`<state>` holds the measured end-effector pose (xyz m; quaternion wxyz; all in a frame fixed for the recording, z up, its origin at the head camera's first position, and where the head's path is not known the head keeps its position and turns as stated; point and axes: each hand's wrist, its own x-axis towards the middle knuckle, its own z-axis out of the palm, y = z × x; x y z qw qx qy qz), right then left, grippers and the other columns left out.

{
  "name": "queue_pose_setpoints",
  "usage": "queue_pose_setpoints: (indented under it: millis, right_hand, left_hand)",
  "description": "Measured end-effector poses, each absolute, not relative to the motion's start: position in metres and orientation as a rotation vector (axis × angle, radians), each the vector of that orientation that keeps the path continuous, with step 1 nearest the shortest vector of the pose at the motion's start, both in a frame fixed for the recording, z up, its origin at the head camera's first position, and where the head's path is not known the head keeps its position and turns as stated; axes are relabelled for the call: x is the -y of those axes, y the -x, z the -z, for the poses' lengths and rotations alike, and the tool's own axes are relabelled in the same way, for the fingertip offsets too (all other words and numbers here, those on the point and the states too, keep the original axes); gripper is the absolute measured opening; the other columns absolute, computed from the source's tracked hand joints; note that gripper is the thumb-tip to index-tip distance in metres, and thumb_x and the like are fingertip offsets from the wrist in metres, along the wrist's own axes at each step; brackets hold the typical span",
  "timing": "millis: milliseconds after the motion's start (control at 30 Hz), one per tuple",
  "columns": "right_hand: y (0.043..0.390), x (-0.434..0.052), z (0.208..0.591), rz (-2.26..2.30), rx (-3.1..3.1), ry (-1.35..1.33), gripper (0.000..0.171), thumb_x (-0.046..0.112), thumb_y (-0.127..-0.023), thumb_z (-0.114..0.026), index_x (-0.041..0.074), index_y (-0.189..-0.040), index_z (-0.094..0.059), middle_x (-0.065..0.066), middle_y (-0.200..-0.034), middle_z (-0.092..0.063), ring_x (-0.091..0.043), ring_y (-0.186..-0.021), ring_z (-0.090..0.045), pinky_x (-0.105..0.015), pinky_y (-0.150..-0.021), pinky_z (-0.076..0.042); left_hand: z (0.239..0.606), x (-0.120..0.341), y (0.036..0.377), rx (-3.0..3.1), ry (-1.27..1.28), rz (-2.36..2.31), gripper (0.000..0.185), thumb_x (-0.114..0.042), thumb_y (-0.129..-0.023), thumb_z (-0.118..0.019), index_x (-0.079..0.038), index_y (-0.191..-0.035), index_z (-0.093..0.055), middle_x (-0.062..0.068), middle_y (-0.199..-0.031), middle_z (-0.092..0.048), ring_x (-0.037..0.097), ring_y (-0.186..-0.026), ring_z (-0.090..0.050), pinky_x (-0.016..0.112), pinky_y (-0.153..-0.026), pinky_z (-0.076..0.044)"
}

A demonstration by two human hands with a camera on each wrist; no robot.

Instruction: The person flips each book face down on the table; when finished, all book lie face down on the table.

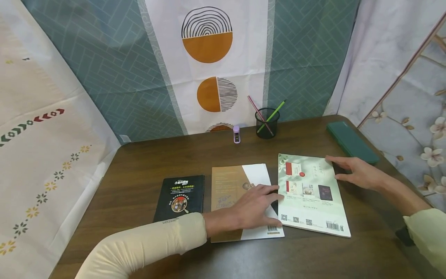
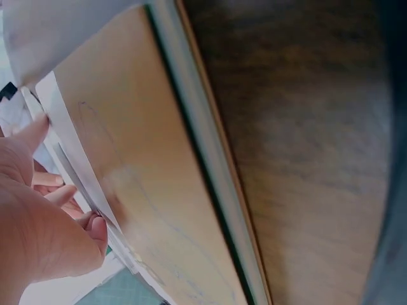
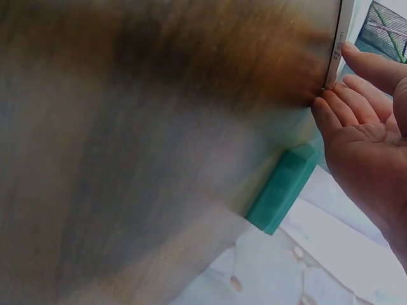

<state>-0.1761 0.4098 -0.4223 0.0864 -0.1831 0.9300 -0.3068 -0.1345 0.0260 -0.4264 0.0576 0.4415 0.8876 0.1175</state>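
Note:
A pale green and white book [image 1: 315, 211] lies back cover up at the right of the table, turned slightly. Its left edge meets the fingertips of my left hand [image 1: 254, 205], which spreads over a brown and white book [image 1: 226, 180] beside it. My right hand [image 1: 362, 173] touches the green book's upper right edge with outstretched fingers; in the right wrist view those fingers [image 3: 356, 105] rest against the book's thin side. Further left lies a smaller black book [image 1: 186, 190], partly behind my left sleeve.
At the back stand a black mesh pen holder [image 1: 266, 126] with two pencils and a small purple object [image 1: 236, 135]. A dark green case [image 1: 352, 142] lies along the right edge of the brown table [image 1: 146, 159]. Patterned cloth hangs behind and at both sides.

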Motion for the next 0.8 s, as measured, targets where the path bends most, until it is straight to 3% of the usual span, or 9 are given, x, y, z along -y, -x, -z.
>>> queue_pose_setpoints:
  millis: [100, 133, 367, 400, 500, 600, 800]
  right_hand:
    - [0.178, -0.407, 0.421, 0.901, -2.772, 0.544, 0.069, -0.002, -0.096, -0.075, -0.014, -0.155, -0.041, -0.041, -0.156, -0.040, -0.063, -0.141, -0.039, -0.063, -0.106, -0.046]
    - [0.179, -0.406, 0.421, 0.910, -2.765, 0.553, 0.069, -0.003, -0.096, -0.074, -0.015, -0.155, -0.040, -0.041, -0.156, -0.039, -0.064, -0.141, -0.039, -0.069, -0.105, -0.041]
    - [0.183, -0.403, 0.421, 0.912, -2.754, 0.571, 0.066, -0.007, -0.097, -0.070, -0.015, -0.155, -0.039, -0.043, -0.157, -0.035, -0.065, -0.140, -0.038, -0.067, -0.104, -0.043]
    - [0.184, -0.403, 0.421, 0.907, -2.758, 0.575, 0.066, -0.006, -0.097, -0.070, -0.015, -0.155, -0.039, -0.043, -0.157, -0.035, -0.064, -0.140, -0.038, -0.063, -0.104, -0.046]
    - [0.186, -0.402, 0.422, 0.909, -2.763, 0.604, 0.065, -0.006, -0.097, -0.071, -0.015, -0.154, -0.041, -0.043, -0.157, -0.036, -0.063, -0.140, -0.039, -0.036, -0.102, -0.053]
    - [0.187, -0.401, 0.422, 0.941, -2.747, 0.618, 0.065, -0.006, -0.097, -0.070, -0.014, -0.154, -0.041, -0.041, -0.158, -0.036, -0.063, -0.141, -0.038, -0.009, -0.095, -0.042]
    - [0.190, -0.398, 0.420, 0.996, -2.703, 0.612, 0.064, -0.009, -0.098, -0.066, -0.015, -0.155, -0.039, -0.041, -0.160, -0.033, -0.062, -0.144, -0.034, 0.000, -0.093, -0.033]
  left_hand:
    - [0.428, -0.028, 0.133, -2.713, -1.338, -0.341, 0.075, -0.062, -0.089, -0.080, -0.022, -0.149, -0.062, 0.001, -0.162, -0.047, 0.017, -0.143, -0.047, 0.036, -0.117, -0.039]
    - [0.429, -0.029, 0.132, -2.725, -1.341, -0.340, 0.075, -0.063, -0.088, -0.080, -0.023, -0.148, -0.063, 0.000, -0.161, -0.049, 0.016, -0.141, -0.047, 0.035, -0.115, -0.040]
    - [0.433, -0.035, 0.127, -2.802, -1.354, -0.322, 0.078, -0.071, -0.081, -0.081, -0.025, -0.141, -0.065, 0.000, -0.152, -0.053, 0.016, -0.132, -0.050, 0.032, -0.111, -0.042]
    - [0.433, -0.036, 0.126, -2.809, -1.353, -0.318, 0.078, -0.072, -0.081, -0.081, -0.025, -0.141, -0.065, 0.000, -0.151, -0.053, 0.016, -0.132, -0.050, 0.031, -0.111, -0.041]
    - [0.434, -0.039, 0.123, -2.833, -1.348, -0.304, 0.079, -0.074, -0.078, -0.082, -0.026, -0.138, -0.065, 0.000, -0.149, -0.052, 0.016, -0.130, -0.050, 0.030, -0.111, -0.041]
    - [0.434, -0.042, 0.120, -2.851, -1.336, -0.305, 0.079, -0.076, -0.077, -0.082, -0.026, -0.136, -0.064, -0.001, -0.147, -0.052, 0.015, -0.128, -0.051, 0.030, -0.109, -0.042]
    - [0.436, -0.047, 0.116, -2.883, -1.319, -0.311, 0.080, -0.078, -0.075, -0.082, -0.026, -0.132, -0.064, -0.002, -0.142, -0.053, 0.013, -0.124, -0.052, 0.031, -0.106, -0.043]
